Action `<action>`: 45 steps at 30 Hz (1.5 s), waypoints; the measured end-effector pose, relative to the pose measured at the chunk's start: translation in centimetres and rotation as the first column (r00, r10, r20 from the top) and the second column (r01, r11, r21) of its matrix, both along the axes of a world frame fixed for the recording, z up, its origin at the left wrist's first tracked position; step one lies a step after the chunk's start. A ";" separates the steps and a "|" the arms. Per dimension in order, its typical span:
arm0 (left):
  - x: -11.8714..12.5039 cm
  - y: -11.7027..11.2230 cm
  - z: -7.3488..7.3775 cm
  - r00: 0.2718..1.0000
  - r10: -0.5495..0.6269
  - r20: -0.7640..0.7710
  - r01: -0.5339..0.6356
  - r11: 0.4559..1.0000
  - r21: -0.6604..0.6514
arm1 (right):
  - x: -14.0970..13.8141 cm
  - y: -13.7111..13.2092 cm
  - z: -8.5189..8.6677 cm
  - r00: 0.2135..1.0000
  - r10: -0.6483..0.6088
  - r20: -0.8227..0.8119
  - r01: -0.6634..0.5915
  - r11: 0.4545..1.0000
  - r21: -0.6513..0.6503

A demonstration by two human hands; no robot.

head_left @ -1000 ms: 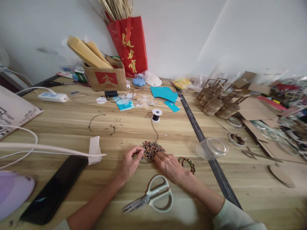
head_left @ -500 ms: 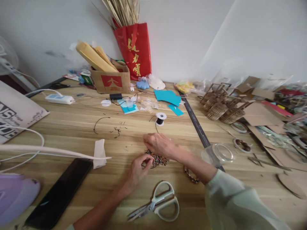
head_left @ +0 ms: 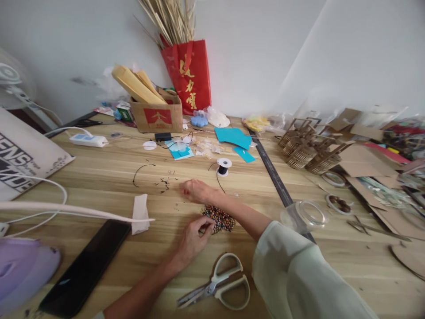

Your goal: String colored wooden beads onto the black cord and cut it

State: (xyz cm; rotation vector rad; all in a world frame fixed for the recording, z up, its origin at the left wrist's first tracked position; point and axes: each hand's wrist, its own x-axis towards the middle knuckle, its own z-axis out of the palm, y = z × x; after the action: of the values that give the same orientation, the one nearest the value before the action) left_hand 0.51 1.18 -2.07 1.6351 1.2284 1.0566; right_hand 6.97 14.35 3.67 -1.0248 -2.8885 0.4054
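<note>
A pile of small multicoloured beads [head_left: 221, 218] lies on the wooden table. At its left edge my left hand [head_left: 194, 237] is closed, thumb and forefinger pinched together; whatever sits between them is too small to name. My right hand [head_left: 198, 191] reaches across, beyond the pile, with its fingers curled in and slightly blurred; what they hold is hidden. Behind the beads stands a white spool of black cord [head_left: 224, 167], a loose end trailing toward my right forearm. Scissors with pale handles [head_left: 217, 283] lie open in front of the pile.
Short black cord clippings [head_left: 162, 184] and a curved cord piece [head_left: 135, 175] lie left of my right hand. A black phone [head_left: 88, 266] and white paper [head_left: 140, 215] are at left. A clear jar [head_left: 303, 216] lies right, near small woven baskets [head_left: 300, 153].
My right hand has moved left, away from above the beads, and more of the pile shows. My right sleeve now covers the beaded bracelet. My left hand keeps its pinch near the beads.
</note>
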 end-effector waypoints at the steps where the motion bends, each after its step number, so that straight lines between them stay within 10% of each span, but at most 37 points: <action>1: 0.0 0.0 0.0 1.000 -0.009 0.000 0.009 1.000 -0.002 | 0.5 -0.4 -0.1 0.999 0.017 0.038 -0.017 1.000 0.004; 15: 0.0 0.0 0.2 0.999 -0.021 -0.028 0.021 1.000 -0.001 | -0.8 -1.1 -0.1 0.995 0.073 0.068 -0.085 0.977 0.194; 22: -0.2 0.1 0.4 1.000 -0.021 -0.018 0.022 0.999 0.029 | 4.8 3.5 2.6 0.966 -0.241 -0.092 0.256 0.935 0.244; 29: -0.1 0.1 0.2 0.999 0.014 0.042 -0.016 0.999 0.041 | 10.0 6.6 3.3 0.781 -0.624 0.028 0.569 0.729 0.381; 45: -0.5 0.9 1.5 0.978 0.132 0.160 -0.124 0.990 -0.061 | 10.3 3.1 2.2 0.784 -0.569 0.248 0.499 0.815 0.294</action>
State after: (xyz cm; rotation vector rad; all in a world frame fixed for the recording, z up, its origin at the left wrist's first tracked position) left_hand -0.01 2.10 -0.61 1.4158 1.2533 1.2048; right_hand 17.23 17.44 5.87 -1.9427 -2.6108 -0.1256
